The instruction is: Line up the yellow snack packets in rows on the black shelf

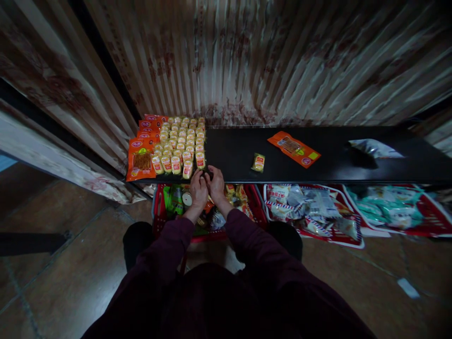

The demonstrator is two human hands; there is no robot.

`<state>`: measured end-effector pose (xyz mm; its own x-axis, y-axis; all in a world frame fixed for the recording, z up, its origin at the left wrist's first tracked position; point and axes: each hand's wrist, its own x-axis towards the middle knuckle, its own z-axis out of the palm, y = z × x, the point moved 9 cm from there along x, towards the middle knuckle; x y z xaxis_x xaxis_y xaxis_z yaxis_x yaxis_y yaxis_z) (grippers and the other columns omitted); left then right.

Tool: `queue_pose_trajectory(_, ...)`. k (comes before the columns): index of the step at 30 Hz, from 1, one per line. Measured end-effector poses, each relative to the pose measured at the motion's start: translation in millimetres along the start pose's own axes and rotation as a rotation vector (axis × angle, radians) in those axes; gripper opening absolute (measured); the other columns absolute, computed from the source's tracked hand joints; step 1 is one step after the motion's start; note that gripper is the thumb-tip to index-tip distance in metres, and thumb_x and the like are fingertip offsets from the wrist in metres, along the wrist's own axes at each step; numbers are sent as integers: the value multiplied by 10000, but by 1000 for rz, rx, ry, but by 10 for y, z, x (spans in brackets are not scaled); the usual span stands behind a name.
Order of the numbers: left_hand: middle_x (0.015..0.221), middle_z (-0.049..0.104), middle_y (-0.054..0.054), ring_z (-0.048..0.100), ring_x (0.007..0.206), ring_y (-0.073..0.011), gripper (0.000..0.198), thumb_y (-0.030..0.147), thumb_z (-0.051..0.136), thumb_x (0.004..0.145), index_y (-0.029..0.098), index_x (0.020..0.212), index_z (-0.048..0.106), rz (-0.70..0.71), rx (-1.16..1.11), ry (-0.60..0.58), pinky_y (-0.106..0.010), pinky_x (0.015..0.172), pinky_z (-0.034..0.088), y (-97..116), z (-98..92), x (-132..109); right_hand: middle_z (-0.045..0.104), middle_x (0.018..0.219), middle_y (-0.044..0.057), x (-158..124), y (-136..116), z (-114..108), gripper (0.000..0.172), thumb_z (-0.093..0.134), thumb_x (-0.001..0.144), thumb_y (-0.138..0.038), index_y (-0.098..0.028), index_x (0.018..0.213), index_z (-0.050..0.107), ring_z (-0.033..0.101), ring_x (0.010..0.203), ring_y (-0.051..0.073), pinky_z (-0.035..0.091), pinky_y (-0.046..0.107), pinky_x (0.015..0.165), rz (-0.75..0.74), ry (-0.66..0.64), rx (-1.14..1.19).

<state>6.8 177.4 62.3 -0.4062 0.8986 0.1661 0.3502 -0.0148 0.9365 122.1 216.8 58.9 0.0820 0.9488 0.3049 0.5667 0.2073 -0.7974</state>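
Apparently arranging step: left hand and right hand together at shelf front edge, just beside small yellow packs in rows on it. Fingers partly curled; cannot tell what's gripped. Next move likely calls for keeping rows straight.

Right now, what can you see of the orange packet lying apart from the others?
The orange packet is a flat, plastic-looking pouch, face up, with a brownish panel, yellow patches and a pinkish logo near its right end; its print is too small to read. It lies slanted on the black shelf, right of a single small yellow packet, touching only the shelf.
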Motion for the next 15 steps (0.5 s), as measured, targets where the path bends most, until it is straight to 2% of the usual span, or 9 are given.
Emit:
queue_pose_trajectory(5, 1170, 625, -108, 548, 1109, -182, 323, 195, 385, 853, 145, 1060, 628, -36, 24, -24, -334, 1022, 380, -48, -66, -246, 594, 1102, 121, -285, -97, -105, 313, 444, 853, -237, -127, 1117, 572, 524, 1026, 208, 407, 359, 941, -21, -12, 14)
queue_pose_trajectory(8, 1122, 647, -95, 574, 1053, -181, 314, 204, 384, 855, 160, 1035, 638, -103, 27, -55, -336, 994, 403, -180, -57, -438, 606, 1073, 112, -498, -92, -125, 300, 421, 861, -224, -137, 1100, 581, 537, 1006, 202, 415, 354, 931, -20, -27, 26)
queue_pose_trajectory(11, 1090, 659, -92, 586, 1031, -180, 317, 183, 372, 850, 158, 1017, 640, -207, 23, -85, -341, 978, 416, -428, -34, -646, 625, 1040, 99, -718, 35, -74, 287, 425, 846, -200, -164, 1068, 602, 547, 998, 206, 419, 362, 929, 22, -59, 7)
queue_pose_trajectory(15, 1022, 683, -74, 595, 1027, -187, 240, 146, 436, 812, 187, 877, 664, -422, 15, -121, -346, 997, 392, -877, -14, -922, 652, 1012, 97, -1032, 365, 157, 294, 448, 804, -154, -171, 1036, 627, 584, 943, 200, 443, 361, 905, 133, -180, -22)
